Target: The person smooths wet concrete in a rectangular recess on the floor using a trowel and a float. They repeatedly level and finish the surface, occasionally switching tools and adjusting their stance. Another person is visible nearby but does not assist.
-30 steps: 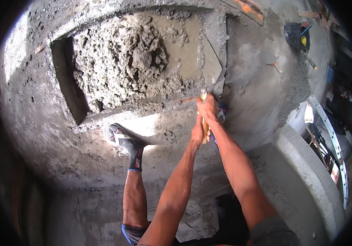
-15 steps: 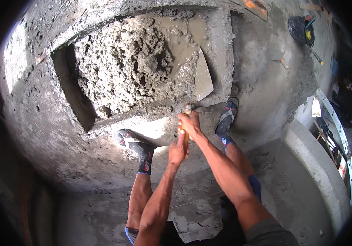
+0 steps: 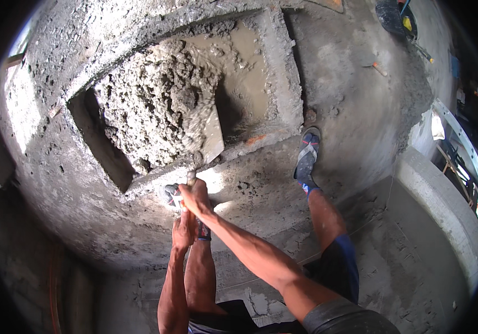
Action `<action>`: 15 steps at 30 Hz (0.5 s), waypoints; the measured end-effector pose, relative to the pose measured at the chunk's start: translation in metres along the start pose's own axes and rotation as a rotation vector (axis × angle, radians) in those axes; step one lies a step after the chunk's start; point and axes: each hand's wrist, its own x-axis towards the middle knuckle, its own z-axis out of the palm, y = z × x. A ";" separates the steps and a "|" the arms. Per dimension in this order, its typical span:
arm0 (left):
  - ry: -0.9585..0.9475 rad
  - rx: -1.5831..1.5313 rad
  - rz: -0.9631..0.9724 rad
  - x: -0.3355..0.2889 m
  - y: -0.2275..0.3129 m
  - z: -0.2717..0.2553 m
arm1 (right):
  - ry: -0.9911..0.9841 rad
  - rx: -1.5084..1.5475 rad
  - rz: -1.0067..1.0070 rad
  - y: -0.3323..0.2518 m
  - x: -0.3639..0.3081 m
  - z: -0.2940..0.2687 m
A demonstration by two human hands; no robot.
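Note:
Both my hands are closed around the wooden handle of a hoe. My right hand (image 3: pixel 195 198) grips nearer the blade, and my left hand (image 3: pixel 184 229) sits just behind it on the handle. The hoe's flat grey blade (image 3: pixel 214 138) stands tilted in the wet mortar (image 3: pixel 150 106), with some of the mix heaped against its left side. This lumpy grey heap fills the left and middle of a rectangular mixing trough (image 3: pixel 284 72). Thin, watery slurry (image 3: pixel 250 50) lies at the trough's right end.
My feet stand on the near side, the right shoe (image 3: pixel 308 153) by the trough's corner. A black bucket (image 3: pixel 390 19) with tools is at the far right, near a small orange-handled tool (image 3: pixel 379 69). A curved concrete edge (image 3: pixel 439 206) and a metal ladder (image 3: pixel 461 139) lie rightward.
My hands and the hoe have moved left and nearer to me. The blade has dragged from the trough's right side to its middle, pushing mix against the heap.

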 end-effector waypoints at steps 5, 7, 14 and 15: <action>-0.164 -0.573 -0.050 -0.035 -0.029 0.036 | 0.042 -0.552 -0.298 -0.003 -0.052 -0.022; -0.344 -0.810 -0.142 -0.047 -0.017 0.067 | -0.017 -0.495 -0.223 -0.028 -0.077 -0.045; -0.389 -0.509 -0.024 -0.010 0.108 0.175 | 0.131 -0.219 -0.238 -0.144 -0.028 -0.141; -0.321 -0.496 -0.081 0.004 0.127 0.188 | 0.177 -0.242 -0.101 -0.159 -0.004 -0.148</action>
